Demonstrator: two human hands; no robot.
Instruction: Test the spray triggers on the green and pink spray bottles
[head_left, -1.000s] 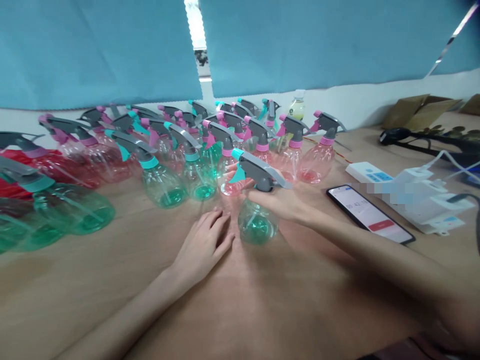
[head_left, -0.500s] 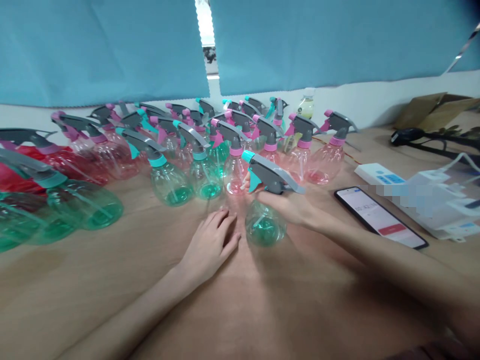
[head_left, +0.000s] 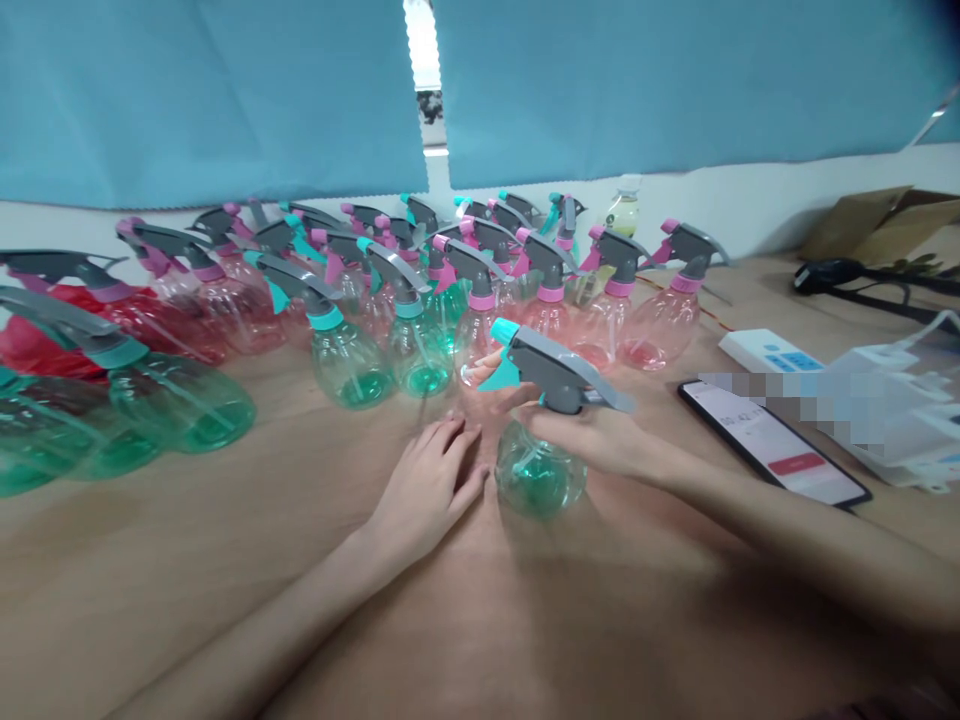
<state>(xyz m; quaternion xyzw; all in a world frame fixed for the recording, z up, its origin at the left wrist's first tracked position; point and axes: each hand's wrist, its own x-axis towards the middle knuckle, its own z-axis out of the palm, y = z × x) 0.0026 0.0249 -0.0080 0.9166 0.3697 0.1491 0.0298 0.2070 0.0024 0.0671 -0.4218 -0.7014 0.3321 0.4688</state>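
A clear green spray bottle (head_left: pixel 541 478) with a grey head and turquoise nozzle stands in front of me, its nozzle pointing left. My right hand (head_left: pixel 592 437) is wrapped round the bottle's neck from the right. Some of its fingers show on the far side, behind the turquoise trigger; the grey head hides part of the grip. Just left of this bottle, my left hand (head_left: pixel 427 480) lies flat on the table with its fingers stretched out, holding nothing. Beyond both hands stands a green spray bottle (head_left: pixel 420 360) beside a pink-collared spray bottle (head_left: pixel 480 325).
Several pink and green spray bottles fill the back of the wooden table (head_left: pixel 337 620), with more green ones (head_left: pixel 180 405) at the left. To the right lie a phone (head_left: pixel 772 445), a white power strip (head_left: pixel 765 350) and black cables (head_left: pixel 840 275). A cardboard box (head_left: pixel 870 225) sits behind.
The view has shifted slightly, moving most things a little to the right. The green spray bottle and my right hand have come slightly nearer. My left hand stays flat on the table.
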